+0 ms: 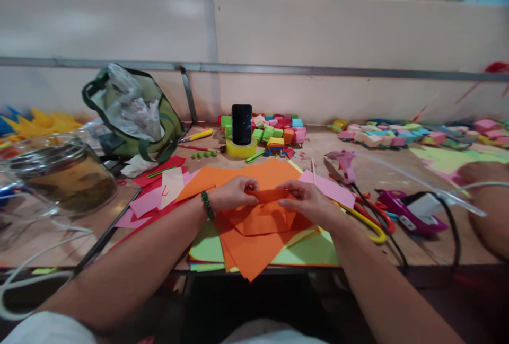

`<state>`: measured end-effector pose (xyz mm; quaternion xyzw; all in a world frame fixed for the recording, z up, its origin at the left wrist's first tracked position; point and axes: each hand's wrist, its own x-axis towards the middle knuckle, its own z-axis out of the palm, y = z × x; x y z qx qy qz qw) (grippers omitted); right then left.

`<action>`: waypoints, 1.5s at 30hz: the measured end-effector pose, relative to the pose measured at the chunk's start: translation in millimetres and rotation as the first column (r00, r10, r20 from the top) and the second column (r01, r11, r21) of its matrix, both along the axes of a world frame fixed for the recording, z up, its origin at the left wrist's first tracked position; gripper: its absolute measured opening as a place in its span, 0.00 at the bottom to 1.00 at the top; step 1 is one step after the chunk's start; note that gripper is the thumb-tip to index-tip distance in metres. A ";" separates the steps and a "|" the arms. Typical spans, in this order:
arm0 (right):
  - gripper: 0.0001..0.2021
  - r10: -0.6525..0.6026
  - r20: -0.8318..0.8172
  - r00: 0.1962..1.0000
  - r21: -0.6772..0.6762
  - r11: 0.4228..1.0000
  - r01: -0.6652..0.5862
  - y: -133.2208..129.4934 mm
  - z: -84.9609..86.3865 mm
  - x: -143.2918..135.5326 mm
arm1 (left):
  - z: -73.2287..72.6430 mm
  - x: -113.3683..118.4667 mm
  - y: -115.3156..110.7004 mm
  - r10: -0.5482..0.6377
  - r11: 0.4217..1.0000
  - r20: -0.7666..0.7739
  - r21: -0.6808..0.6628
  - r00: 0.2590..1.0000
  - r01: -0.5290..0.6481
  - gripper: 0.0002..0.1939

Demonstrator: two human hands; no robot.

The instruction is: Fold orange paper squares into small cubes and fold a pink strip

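I'm watching a person who is working at a cluttered bench [314, 148], and I'm taking the black phone [242, 124] as my marker; it is standing upright at the yellow tape roll [241, 148]. The folded orange paper [271, 195] is sitting nearer the person than the phone and slightly to its right. It is looking matte and bright, its upper edge forming a narrow doubled band with creases and shadows beneath. The left hand [237, 193] is pinching the band's left end between thumb and fingers, and the right hand [304, 198] is pinching the other end, so each grip is closing on the paper. Orange sheets [250, 256] are fanning out in front of the phone, overlapping pale green paper [308, 253]. Just right of the phone, small coloured paper blocks [278, 131] are clustering. Farther right, a pink glue gun [345, 165] and a purple tool [411, 217] are lying; the tool is showing a pale mark too small to read. Left of the phone, a green bag [169, 121] is slumping open near a glass jar [63, 174]. At the far right of the phone, another person's arm [487, 195] is showing.
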<state>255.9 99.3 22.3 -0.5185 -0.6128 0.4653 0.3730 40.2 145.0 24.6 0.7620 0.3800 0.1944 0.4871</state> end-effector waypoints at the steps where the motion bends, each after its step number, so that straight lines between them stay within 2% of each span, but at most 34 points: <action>1: 0.12 0.011 0.029 1.000 0.010 1.000 -0.012 0.3 -1.1 -0.3 | -0.6 0.6 -0.5 -0.011 1.000 0.000 0.014 1.000 0.011 0.09; 5: 0.06 -0.004 0.080 0.997 0.068 0.998 -0.001 3.3 -6.4 1.4 | -2.5 2.4 -2.3 -0.012 0.999 -0.004 0.053 1.000 0.012 0.08; 10: 0.08 -0.082 -0.010 0.997 0.085 0.993 0.083 3.9 -3.2 2.2 | -2.0 2.1 -2.4 0.018 0.997 0.019 0.072 1.000 -0.020 0.07; 13: 0.06 -0.118 -0.052 0.992 0.121 0.985 0.124 2.0 0.5 0.6 | -0.2 1.7 -4.5 -0.025 0.997 0.017 0.074 1.000 0.023 0.06; 17: 0.07 -0.141 0.020 0.990 0.200 0.971 0.134 -1.3 2.1 -0.1 | 3.9 1.6 -9.3 -0.115 0.989 -0.015 0.086 0.993 0.116 0.06; 21: 0.08 -0.116 0.079 0.990 0.287 0.954 0.089 -6.0 1.8 -2.5 | 5.0 4.3 -13.2 -0.091 0.989 0.002 0.120 0.996 0.090 0.04; 24: 0.10 -0.093 0.158 0.983 0.394 0.919 0.024 -9.9 1.3 -6.9 | 4.3 7.5 -16.1 -0.057 0.989 0.023 0.139 0.998 0.053 0.04; 29: 0.19 -0.169 0.288 0.942 0.571 0.821 -0.028 -15.0 -1.2 -15.2 | 4.8 10.6 -19.8 -0.069 0.991 0.037 0.115 0.997 0.064 0.05; 32: 0.22 -0.168 0.330 0.929 0.633 0.770 -0.086 -17.2 -3.0 -18.4 | 3.8 11.0 -19.9 -0.084 0.994 0.049 0.074 0.995 0.080 0.06; 35: 0.25 -0.164 0.334 0.928 0.639 0.764 -0.095 -19.1 -4.5 -19.9 | 0.7 11.5 -19.2 -0.093 0.995 0.112 0.039 0.989 0.089 0.07; 41: 0.22 -0.155 0.281 0.947 0.629 0.775 -0.060 -19.5 -7.2 -19.6 | -4.3 12.6 -17.8 -0.086 0.996 0.180 -0.005 0.980 0.089 0.10; 43: 0.21 -0.206 0.245 0.947 0.611 0.791 0.014 -17.4 -6.1 -16.9 | -3.9 11.9 -16.4 -0.052 0.999 0.164 0.002 0.985 0.052 0.12; 45: 0.21 -0.288 0.164 0.943 0.584 0.799 0.143 -14.8 -3.1 -12.7 | -2.3 10.6 -14.9 0.010 1.000 0.141 -0.010 0.990 -0.009 0.13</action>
